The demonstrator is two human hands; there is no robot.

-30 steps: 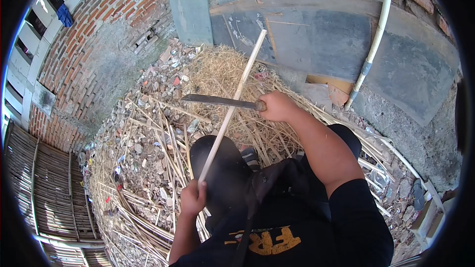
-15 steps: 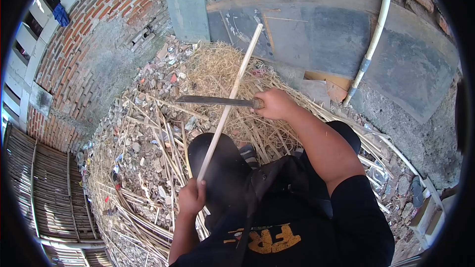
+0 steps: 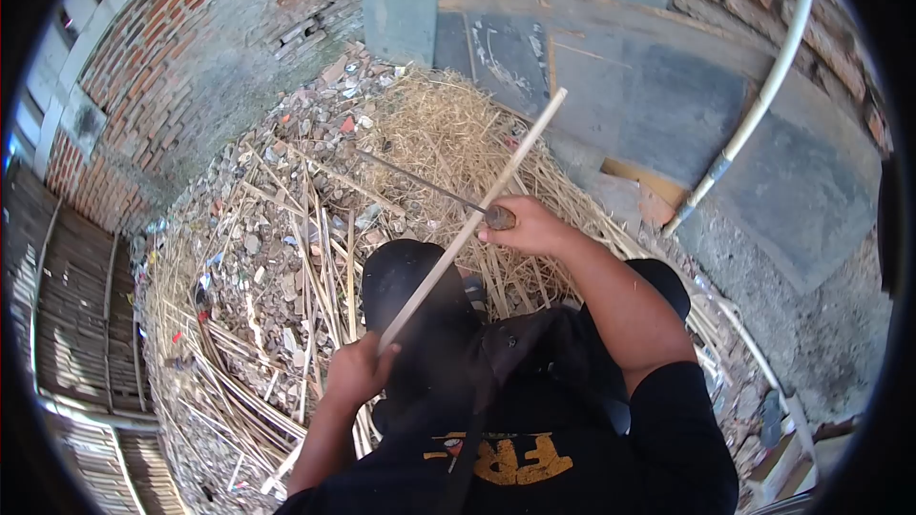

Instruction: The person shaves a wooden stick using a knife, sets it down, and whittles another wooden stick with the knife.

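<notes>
My left hand (image 3: 358, 370) is closed around the lower end of a pale bamboo strip (image 3: 441, 267), which slants up to the right past my knee. My right hand (image 3: 528, 226) grips the wooden handle of a machete (image 3: 420, 179). The blade points up and left, seen nearly edge-on, and crosses the strip close to the handle. Whether the edge touches the strip I cannot tell.
A heap of fine shavings (image 3: 429, 119) lies ahead of my knees. Split bamboo strips (image 3: 258, 377) are scattered over rubble (image 3: 253, 243) to the left. Grey panels (image 3: 639, 67) and a white pipe (image 3: 754, 119) lean at the right; a brick wall (image 3: 205, 48) stands behind.
The machete has turned from flat across the strip to edge-on, its tip now further forward. The strip's far end has swung right and lower. My head view has shifted a little.
</notes>
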